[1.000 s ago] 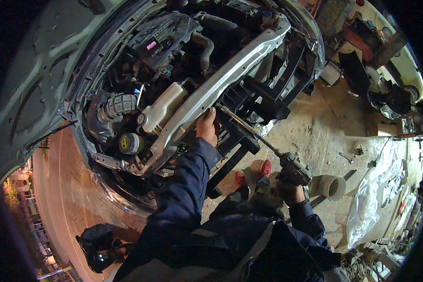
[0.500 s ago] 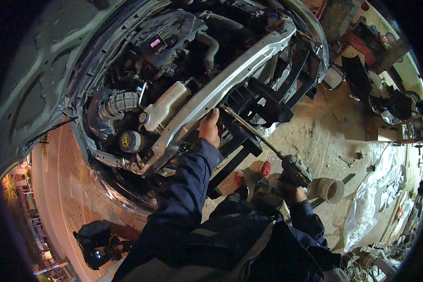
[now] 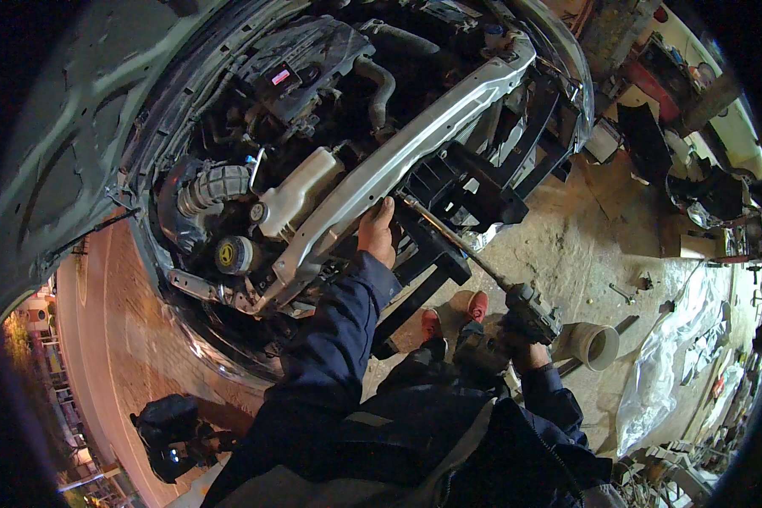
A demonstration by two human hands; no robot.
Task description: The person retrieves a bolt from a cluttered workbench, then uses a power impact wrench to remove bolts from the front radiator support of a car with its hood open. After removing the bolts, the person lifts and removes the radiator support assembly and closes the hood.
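Observation:
A long silver crossbar runs diagonally across the front of an open engine bay. My left hand is closed at the bar's lower edge, thumb up; its other fingers are hidden behind the metal. In my right hand is a dark power wrench, its grip partly hidden in shadow. A long extension bar reaches from the wrench up and left, its tip just beside my left thumb. Black front-end frame parts lie beyond the extension.
Inside the bay are a whitish tank, a ribbed air hose and a round cap. The raised hood is at left. Rightward on the floor lie a bucket, plastic sheeting and loose parts. A dark bag-like object sits lower left.
The wrench and my right hand have shifted very slightly down. The extension bar's tip stays near my left thumb, and my left hand keeps its place on the crossbar.

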